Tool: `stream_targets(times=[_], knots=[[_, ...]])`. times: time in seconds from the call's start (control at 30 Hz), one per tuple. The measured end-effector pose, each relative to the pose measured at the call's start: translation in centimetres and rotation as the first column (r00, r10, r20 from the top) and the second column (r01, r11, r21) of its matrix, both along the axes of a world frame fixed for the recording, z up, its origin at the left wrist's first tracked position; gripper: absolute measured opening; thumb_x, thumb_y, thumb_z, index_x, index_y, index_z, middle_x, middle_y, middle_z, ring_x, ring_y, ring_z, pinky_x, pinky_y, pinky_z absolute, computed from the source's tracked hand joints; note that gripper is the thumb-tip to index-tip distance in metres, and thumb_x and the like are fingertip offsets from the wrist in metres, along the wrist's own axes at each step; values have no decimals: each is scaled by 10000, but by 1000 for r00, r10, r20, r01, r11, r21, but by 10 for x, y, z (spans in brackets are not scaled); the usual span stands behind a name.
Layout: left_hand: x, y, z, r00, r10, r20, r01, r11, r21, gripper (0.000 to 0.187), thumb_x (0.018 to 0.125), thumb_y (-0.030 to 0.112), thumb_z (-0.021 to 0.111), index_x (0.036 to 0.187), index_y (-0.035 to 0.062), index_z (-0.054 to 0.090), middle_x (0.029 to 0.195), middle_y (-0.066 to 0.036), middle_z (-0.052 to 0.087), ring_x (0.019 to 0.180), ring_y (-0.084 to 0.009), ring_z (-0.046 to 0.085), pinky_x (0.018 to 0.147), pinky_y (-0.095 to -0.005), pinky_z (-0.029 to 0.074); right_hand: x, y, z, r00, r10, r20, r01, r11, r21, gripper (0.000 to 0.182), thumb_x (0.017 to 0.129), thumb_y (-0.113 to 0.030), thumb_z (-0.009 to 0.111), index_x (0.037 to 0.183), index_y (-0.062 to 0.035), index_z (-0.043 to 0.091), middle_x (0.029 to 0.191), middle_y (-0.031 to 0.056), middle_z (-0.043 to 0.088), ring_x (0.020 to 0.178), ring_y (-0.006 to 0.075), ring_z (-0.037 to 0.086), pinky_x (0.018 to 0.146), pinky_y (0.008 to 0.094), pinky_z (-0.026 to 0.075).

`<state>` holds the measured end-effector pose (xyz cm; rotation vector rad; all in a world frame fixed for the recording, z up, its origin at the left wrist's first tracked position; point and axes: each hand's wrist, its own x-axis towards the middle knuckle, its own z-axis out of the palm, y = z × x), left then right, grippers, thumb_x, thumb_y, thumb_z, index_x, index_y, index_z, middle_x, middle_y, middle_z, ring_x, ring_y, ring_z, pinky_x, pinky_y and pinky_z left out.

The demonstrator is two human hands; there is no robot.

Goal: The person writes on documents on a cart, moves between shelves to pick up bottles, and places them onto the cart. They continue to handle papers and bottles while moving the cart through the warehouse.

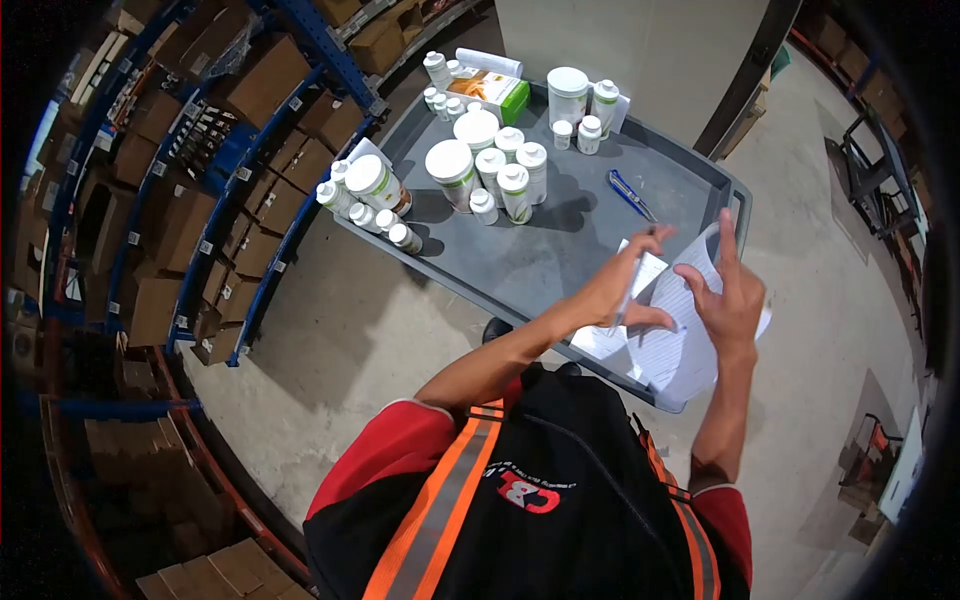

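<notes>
With the middle of the grey counter (500,262) as the clock's centre, its raised rim runs all round, with concrete floor (270,340) about it, blue-framed shelving (342,55) full of cartons (170,210) toward 9 and 10 o'clock, and a pale panel (610,30) beyond 12. Four clusters of white containers stand between 9 and 1 o'clock, among them four wide tubs (450,172) and many smaller bottles (514,192); one green-and-orange box (495,92) lies at 11, one blue knife (630,195) at 2. Paper sheets (685,345), overlapping too much to count, lie at 4, reaching the rim. The left hand (625,285) is wide over them, thumb apart; the right hand (735,300) has thumb and forefinger spread, but I cannot tell whether its other fingers grip paper. Bare surface lies at 7 o'clock and around the knife; the 9 o'clock cluster crowds the edge.
</notes>
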<state>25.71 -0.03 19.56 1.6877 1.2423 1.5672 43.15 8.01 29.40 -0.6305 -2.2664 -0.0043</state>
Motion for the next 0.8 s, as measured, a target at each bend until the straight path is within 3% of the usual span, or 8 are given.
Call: stream_targets(times=[0.17, 0.3, 0.4, 0.43, 0.47, 0.53, 0.63, 0.8], knots=[[-8, 7, 17, 977, -96, 192, 89, 995, 42, 798, 661, 319, 998, 1163, 96, 418, 1069, -66, 516, 980, -175, 510, 871, -346, 448, -61, 3, 49, 892, 443, -89, -423, 888, 182, 722, 796, -410, 835, 1363, -4, 648, 639, 52, 569, 497, 182, 491, 467, 324, 376], [-85, -13, 22, 971, 145, 192, -129, 987, -95, 566, 736, 206, 907, 1095, 98, 482, 886, -129, 582, 829, -218, 597, 742, -372, 509, -117, -7, 56, 952, 219, -214, -140, 933, 331, 388, 945, -224, 766, 1253, 2, 700, 715, 71, 611, 575, 180, 547, 539, 285, 452], [-212, -46, 58, 854, 501, -142, -490, 865, 104, 496, 785, 216, 884, 1036, 76, 480, 849, -86, 570, 802, -177, 579, 730, -353, 520, -172, -8, 18, 641, -209, -739, 17, 966, -259, 242, 1009, -160, 662, 1181, 3, 712, 833, 104, 651, 709, 170, 598, 688, 267, 515], [-256, -51, 65, 871, 483, 86, -479, 875, -64, 452, 821, 228, 865, 1010, 78, 483, 858, -73, 584, 771, -166, 581, 682, -329, 521, -190, -4, -6, 684, -307, -662, -12, 902, -432, 213, 1023, -143, 598, 1131, 4, 709, 993, 135, 680, 842, 195, 634, 817, 298, 532], [-311, -53, 70, 848, 523, -79, -495, 837, 233, 453, 835, 244, 863, 1019, 72, 487, 866, -91, 625, 762, -154, 604, 639, -317, 519, -220, -5, -32, 804, -235, -546, -9, 913, -407, 235, 1013, -181, 617, 1130, 3, 705, 1029, 149, 686, 901, 231, 648, 841, 337, 535], [-380, -54, 105, 783, 488, -385, -437, 873, 216, 444, 842, 231, 852, 1053, 84, 491, 885, -146, 669, 787, -175, 653, 632, -330, 520, -280, -10, -93, 991, -90, -97, 41, 905, -423, 365, 960, -299, 678, 1186, -12, 694, 1208, 199, 677, 1121, 357, 645, 965, 445, 516], [-430, -24, 128, 808, 203, -554, -323, 938, -128, 403, 855, 180, 818, 1085, 102, 496, 874, -195, 679, 800, -277, 685, 677, -379, 518, -356, -32, -151, 934, 36, 356, 45, 975, -218, 697, 912, -578, 673, 1506, -238, 541, 1597, 223, 398, 1400, 469, 441, 1126, 657, 337], [-458, 33, 107, 730, -50, -682, -83, 983, -162, 369, 849, 125, 779, 1101, 92, 512, 878, -218, 687, 836, -445, 650, 749, -485, 476, -405, -44, -156, 835, -118, 537, 274, 936, -220, 867, 835, -689, 685, 1590, -395, 378, 1637, 201, 337, 1466, 456, 346, 1116, 774, 206]])
